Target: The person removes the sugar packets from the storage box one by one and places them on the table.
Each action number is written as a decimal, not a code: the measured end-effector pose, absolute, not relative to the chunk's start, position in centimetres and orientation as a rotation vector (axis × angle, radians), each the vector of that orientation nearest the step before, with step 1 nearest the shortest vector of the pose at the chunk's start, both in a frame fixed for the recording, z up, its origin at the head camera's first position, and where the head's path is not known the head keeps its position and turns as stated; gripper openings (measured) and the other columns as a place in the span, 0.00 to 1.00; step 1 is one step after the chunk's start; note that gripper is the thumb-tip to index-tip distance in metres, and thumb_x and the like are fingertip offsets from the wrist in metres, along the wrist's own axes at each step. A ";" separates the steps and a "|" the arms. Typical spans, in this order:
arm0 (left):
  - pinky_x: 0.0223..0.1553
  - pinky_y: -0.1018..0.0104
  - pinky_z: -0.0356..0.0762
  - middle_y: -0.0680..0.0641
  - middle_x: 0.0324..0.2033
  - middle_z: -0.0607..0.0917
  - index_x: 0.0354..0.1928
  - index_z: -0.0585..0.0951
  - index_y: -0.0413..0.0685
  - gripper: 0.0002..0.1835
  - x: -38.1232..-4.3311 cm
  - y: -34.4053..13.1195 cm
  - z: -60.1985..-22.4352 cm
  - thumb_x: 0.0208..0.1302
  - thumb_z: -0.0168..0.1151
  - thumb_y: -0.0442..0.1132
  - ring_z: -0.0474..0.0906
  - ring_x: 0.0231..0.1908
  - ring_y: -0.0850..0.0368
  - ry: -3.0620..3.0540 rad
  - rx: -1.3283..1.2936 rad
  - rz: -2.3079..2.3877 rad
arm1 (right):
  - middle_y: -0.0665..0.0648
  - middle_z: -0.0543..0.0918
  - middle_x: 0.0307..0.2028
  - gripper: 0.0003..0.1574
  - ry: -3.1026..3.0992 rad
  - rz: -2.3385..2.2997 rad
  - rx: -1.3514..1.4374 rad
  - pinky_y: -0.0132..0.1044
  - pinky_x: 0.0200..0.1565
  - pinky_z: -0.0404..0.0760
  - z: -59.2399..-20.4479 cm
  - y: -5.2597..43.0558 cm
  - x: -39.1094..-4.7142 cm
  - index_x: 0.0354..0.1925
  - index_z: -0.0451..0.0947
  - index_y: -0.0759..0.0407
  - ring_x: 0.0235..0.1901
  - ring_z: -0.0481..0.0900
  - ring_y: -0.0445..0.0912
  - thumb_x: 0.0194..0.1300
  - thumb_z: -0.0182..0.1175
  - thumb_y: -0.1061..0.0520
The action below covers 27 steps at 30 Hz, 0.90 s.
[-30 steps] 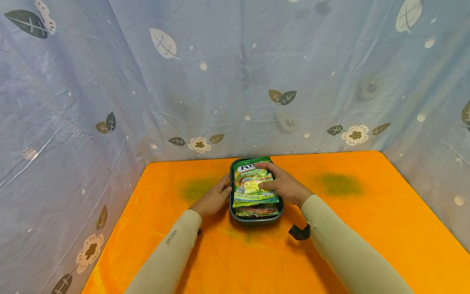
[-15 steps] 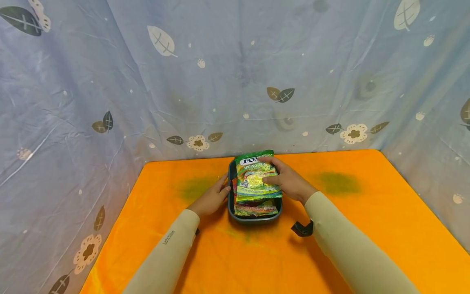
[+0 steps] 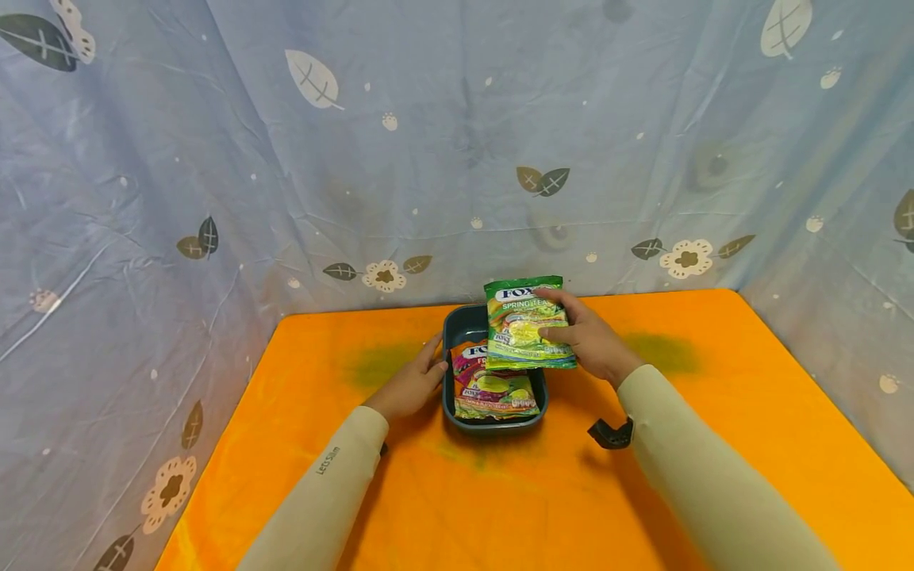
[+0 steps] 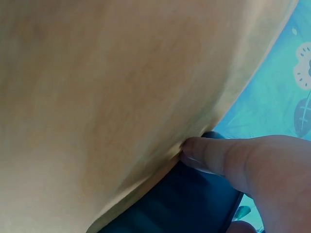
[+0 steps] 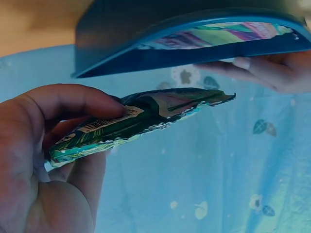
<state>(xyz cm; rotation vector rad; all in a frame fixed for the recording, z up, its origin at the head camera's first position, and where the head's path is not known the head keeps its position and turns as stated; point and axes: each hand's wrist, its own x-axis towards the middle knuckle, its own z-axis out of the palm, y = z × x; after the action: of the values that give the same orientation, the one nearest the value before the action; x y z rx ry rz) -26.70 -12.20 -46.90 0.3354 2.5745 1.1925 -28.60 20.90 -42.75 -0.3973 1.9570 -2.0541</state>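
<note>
A dark blue-grey rectangular bin (image 3: 493, 430) stands on the orange table. My left hand (image 3: 410, 386) lies along its left side, fingers mostly straight against the wall; in the left wrist view the fingertips touch the dark bin (image 4: 170, 208). My right hand (image 3: 600, 342) grips a green Fox's Spring Tea candy bag (image 3: 524, 337) by its right side, thumb on the front. Seen from the right wrist, that bag (image 5: 160, 114) is apart from the bin. Inside the bin lies a red and purple Fox's candy bag (image 3: 493, 394), its top right corner hidden behind the green one.
The orange tabletop (image 3: 457, 515) has green blotches left and right of the bin. Pale blue curtains (image 3: 428, 159) with leaves and flowers enclose the back and sides. A black wrist mount (image 3: 610, 434) hangs under the right sleeve.
My right hand has lifted the green candy bag up and to the right, partly out over the bin's right edge. More of the red and purple bag shows. The left hand stays put.
</note>
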 end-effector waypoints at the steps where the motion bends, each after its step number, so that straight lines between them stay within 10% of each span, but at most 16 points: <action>1: 0.65 0.46 0.54 0.51 0.68 0.65 0.75 0.43 0.73 0.34 -26.7 -12.2 -46.9 0.73 0.43 0.58 0.61 0.66 0.51 2.579 0.324 1.182 | 0.61 0.59 0.65 0.40 1.933 -2.073 -0.385 0.42 0.43 0.81 -42.8 21.2 -28.7 0.72 0.56 0.43 0.47 0.73 0.55 0.68 0.57 0.63; 27: 0.65 0.47 0.55 0.56 0.66 0.68 0.73 0.59 0.61 0.30 -26.7 -12.0 -46.8 0.73 0.43 0.58 0.59 0.66 0.54 2.570 0.308 1.232 | 0.61 0.46 0.71 0.38 2.108 -2.046 -0.141 0.33 0.38 0.79 -44.3 27.4 -29.0 0.75 0.49 0.48 0.41 0.74 0.46 0.73 0.50 0.63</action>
<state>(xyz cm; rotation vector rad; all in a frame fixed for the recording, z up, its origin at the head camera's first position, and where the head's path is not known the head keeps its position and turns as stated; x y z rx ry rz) -26.70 -12.04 -46.85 0.3084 2.5705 1.2316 -29.02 27.45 -44.30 -0.1413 2.1084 -2.0464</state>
